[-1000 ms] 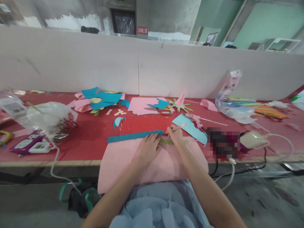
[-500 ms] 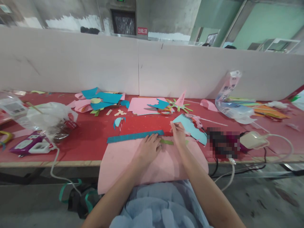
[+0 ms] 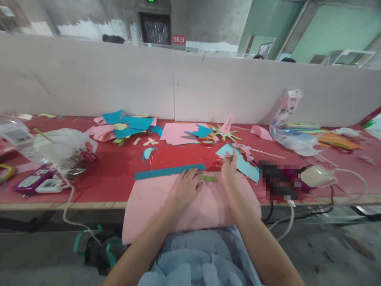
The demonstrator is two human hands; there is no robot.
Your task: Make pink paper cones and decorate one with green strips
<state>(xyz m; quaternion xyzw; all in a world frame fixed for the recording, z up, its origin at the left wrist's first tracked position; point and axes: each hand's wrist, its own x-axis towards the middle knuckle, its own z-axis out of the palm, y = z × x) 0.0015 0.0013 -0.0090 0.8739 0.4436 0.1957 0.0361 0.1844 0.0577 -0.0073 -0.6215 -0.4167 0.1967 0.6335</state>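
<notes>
A: What is your left hand (image 3: 187, 184) doing?

B: It lies palm down on the large pink sheet (image 3: 205, 210), fingers slightly spread, grasping nothing. Its fingertips reach the near edge of the blue ruler (image 3: 163, 172), toward the ruler's right end.

A: And your right hand (image 3: 229, 170)?

B: You have it raised beyond the ruler's right end, fingers pinching a thin pale stick (image 3: 224, 156) that points left; blur keeps me from saying whether it is a pen.

A: Where do the ruler and sheet sit?

B: The ruler lies along the sheet's far edge, left of your right hand. The sheet's near edge hangs over the table's near side, just in front of you. A green strip (image 3: 210, 178) rests on it, between your hands.

A: What about the surface?

B: You are at a red table (image 3: 110, 167). Far from you, scissors (image 3: 205, 139) lie on stacked pink paper (image 3: 171, 133), with a pink cone (image 3: 227, 126) to their right. Nearer, a pink glue gun (image 3: 246, 151) rests partly on a light blue sheet (image 3: 249, 171). A plastic bag (image 3: 59, 145) sits at the left.

A: And the room?

B: A white partition (image 3: 89, 79) faces you; past it are a dark doorway (image 3: 156, 31) and a red sign (image 3: 178, 39).
</notes>
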